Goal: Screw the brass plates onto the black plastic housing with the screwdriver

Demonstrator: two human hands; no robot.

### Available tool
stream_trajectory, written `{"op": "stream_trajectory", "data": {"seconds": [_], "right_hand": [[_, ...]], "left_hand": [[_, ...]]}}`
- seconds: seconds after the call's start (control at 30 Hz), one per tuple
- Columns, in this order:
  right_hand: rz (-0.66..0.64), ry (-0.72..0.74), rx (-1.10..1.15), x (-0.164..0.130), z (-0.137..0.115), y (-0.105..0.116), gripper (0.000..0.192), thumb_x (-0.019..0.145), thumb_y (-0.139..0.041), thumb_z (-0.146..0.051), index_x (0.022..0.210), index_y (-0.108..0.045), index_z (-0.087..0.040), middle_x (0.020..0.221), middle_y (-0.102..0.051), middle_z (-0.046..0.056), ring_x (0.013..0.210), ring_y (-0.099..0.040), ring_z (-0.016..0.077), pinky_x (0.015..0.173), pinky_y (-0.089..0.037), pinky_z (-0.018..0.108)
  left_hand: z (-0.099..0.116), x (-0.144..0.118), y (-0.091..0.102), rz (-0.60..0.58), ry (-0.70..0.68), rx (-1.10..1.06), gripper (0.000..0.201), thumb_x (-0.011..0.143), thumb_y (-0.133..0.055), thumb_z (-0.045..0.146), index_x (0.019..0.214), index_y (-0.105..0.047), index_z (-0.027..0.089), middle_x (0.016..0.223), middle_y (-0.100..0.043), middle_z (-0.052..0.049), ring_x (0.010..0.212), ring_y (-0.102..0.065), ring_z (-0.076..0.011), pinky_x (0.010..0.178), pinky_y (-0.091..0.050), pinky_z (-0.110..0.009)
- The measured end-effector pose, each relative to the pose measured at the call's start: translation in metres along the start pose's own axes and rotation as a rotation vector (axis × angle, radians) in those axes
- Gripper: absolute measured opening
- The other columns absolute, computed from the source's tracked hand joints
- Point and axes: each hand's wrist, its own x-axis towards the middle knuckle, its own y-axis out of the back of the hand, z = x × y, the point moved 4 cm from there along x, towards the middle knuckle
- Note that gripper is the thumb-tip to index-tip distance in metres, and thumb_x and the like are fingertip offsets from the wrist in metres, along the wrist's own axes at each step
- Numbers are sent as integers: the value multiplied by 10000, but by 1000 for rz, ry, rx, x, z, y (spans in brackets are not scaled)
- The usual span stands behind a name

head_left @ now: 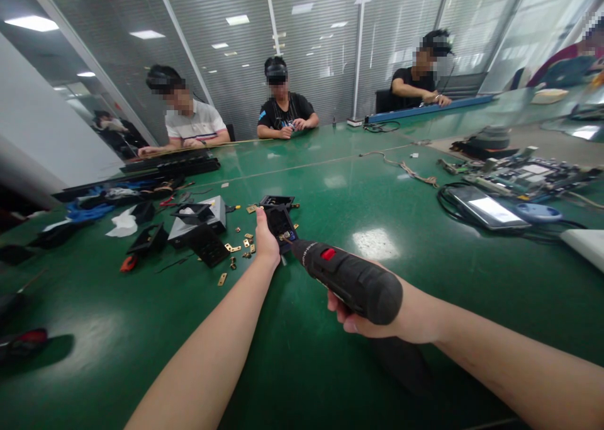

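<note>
- Head view: the left hand grips the left side of a black housing on the green worktop, thumb raised, apparently to keep it steady; its fingers are mostly hidden.
- Right of the housing and nearer the wearer, the right hand is wrapped around the handle of a black power drill, nose aimed into the housing, presumably to line up the bit; whether the tip touches, I cannot tell.
- Left of the housing lie loose brass pieces, probably left close for easy reach.
- Counting: one drill, one held housing, one dark part just beyond it; the brass pieces number roughly a dozen, too small to count surely.
- One grey box sits left of the housing, one phone well right, three seated people far beyond.
</note>
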Motion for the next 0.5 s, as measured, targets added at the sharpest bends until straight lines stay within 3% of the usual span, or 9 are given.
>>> {"op": "stream_trajectory", "data": {"seconds": [0.2, 0.5], "right_hand": [[0, 8, 5, 1, -2, 0, 1088, 793, -981, 40, 1744, -551, -267, 1078, -817, -1, 877, -794, 164, 801, -706, 289], [4, -4, 5, 1, -1, 0, 1172, 796, -992, -7, 1820, -487, -271, 1077, -824, 6, 865, -790, 179, 788, -701, 306]], "left_hand": [[0, 0, -1, 5, 1, 30, 839, 1017, -703, 992, 1186, -880, 189, 1120, -901, -129, 885, -863, -261, 846, -706, -371], [-2, 3, 1, 3, -2, 60, 857, 984, -708, 1019, 1211, -866, 208, 1089, -892, -112, 941, -881, -290, 885, -711, -398]]}}
